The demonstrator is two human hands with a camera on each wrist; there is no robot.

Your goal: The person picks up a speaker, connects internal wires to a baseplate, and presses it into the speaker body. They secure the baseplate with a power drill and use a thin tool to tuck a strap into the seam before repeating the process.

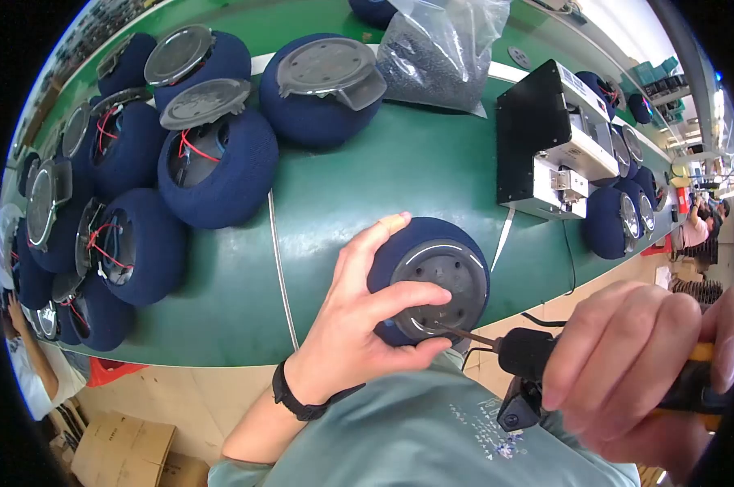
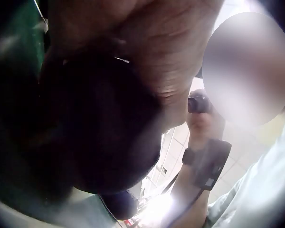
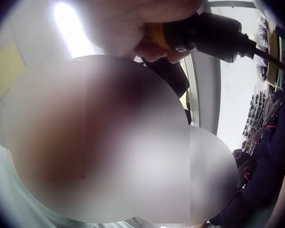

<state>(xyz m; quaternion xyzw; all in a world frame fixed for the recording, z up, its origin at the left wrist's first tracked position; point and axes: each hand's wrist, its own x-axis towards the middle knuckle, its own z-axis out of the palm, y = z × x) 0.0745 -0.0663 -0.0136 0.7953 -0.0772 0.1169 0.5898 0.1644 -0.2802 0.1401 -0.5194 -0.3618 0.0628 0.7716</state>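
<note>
A round, navy fabric-covered unit, like a speaker [image 1: 432,227], stands on the green table [image 1: 367,183] close to the near edge, its dark round base plate [image 1: 464,284] facing up. My left hand [image 1: 355,304] grips it from the left, one finger lying across the plate. In the left wrist view the unit [image 2: 109,137] is a dark shape below the palm. My right hand [image 1: 627,365] holds a black and yellow electric screwdriver [image 1: 525,353], also seen as a screwdriver [image 3: 218,35] in the right wrist view. Its long bit [image 1: 464,333] points left, with the tip at the plate's near edge.
Several similar navy units [image 1: 221,174] crowd the left side, some with lids off and red wires showing. At the back lie a clear bag [image 1: 440,61] of small dark pieces and a black-and-white boxy machine [image 1: 537,146]. More units [image 1: 606,223] stand right of it.
</note>
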